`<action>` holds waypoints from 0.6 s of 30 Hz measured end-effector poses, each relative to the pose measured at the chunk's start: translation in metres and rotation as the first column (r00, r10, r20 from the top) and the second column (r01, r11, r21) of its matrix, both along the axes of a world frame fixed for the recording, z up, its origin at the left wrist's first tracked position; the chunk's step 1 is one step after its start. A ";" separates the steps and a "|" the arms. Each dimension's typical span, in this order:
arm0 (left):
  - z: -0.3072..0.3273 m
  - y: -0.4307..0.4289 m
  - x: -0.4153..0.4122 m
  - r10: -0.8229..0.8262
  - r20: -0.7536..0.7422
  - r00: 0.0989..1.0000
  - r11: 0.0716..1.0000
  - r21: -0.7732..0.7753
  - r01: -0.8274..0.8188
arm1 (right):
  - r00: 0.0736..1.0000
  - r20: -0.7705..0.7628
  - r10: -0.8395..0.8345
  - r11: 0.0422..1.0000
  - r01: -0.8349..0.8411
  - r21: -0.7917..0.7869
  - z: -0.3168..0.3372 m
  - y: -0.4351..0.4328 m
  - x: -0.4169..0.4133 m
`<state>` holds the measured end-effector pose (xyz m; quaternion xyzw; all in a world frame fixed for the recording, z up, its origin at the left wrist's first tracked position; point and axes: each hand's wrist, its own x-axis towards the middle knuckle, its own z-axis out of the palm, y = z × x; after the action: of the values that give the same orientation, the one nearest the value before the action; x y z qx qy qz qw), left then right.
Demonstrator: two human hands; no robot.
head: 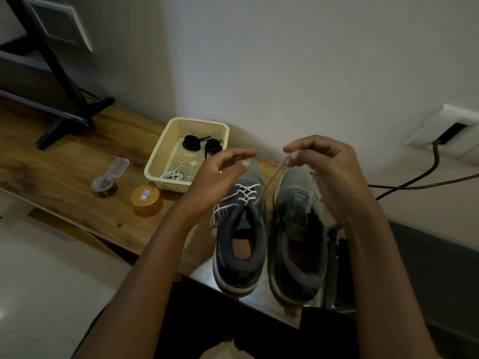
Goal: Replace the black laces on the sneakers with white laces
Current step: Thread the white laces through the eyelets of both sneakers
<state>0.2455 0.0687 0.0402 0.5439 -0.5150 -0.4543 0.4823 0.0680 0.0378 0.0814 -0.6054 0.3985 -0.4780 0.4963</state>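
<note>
Two grey sneakers sit side by side on the wooden tabletop point(64, 161), heels toward the camera. The left sneaker point(241, 255) is already laced with a white lace point(246, 193), loose ends hanging off its left side. The right sneaker point(298, 244) has one pale lace strand point(272, 177) running up from its eyelet area to the right hand point(326, 172), which pinches the strand's end between thumb and fingertips, raised above the toe. The left hand point(220, 174) hovers over the left sneaker's toe, fingers loosely curved, nothing visible in it. Behind, a cream basket point(160, 151) holds two bundled black laces point(191, 142) and a coiled white lace point(172, 175). A tape roll point(104, 186) and an orange-lidded jar point(146, 200) sit left of the basket's near corner.
</note>
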 end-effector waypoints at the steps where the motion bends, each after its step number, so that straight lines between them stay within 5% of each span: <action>1: 0.008 0.000 -0.001 -0.008 -0.071 0.997 0.999 -0.049 0.005 | 0.998 0.064 0.021 1.000 -0.020 -0.016 0.007 0.002 0.000; 4: 0.029 0.005 -0.009 -0.088 -0.227 0.970 0.983 -0.174 0.049 | 0.981 0.180 0.077 0.996 -0.066 -0.065 0.026 0.006 0.002; 9: 0.052 0.011 -0.024 -0.130 -0.281 0.951 0.944 -0.328 0.032 | 0.968 0.239 0.077 0.992 -0.050 -0.116 0.041 0.012 0.009; 14: 0.066 0.013 -0.031 -0.120 -0.167 0.979 0.910 -0.412 0.041 | 0.918 0.387 0.088 0.996 -0.072 -0.057 0.047 0.015 0.015; 18: 0.067 0.015 -0.031 -0.108 -0.078 0.991 0.901 -0.429 0.064 | 0.936 0.346 0.059 0.998 -0.043 -0.056 0.044 0.015 0.018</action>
<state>0.2149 0.0838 0.1068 0.3789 -0.6006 -0.3785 0.5937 0.0855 0.0525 0.1257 -0.5332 0.2774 -0.5736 0.5565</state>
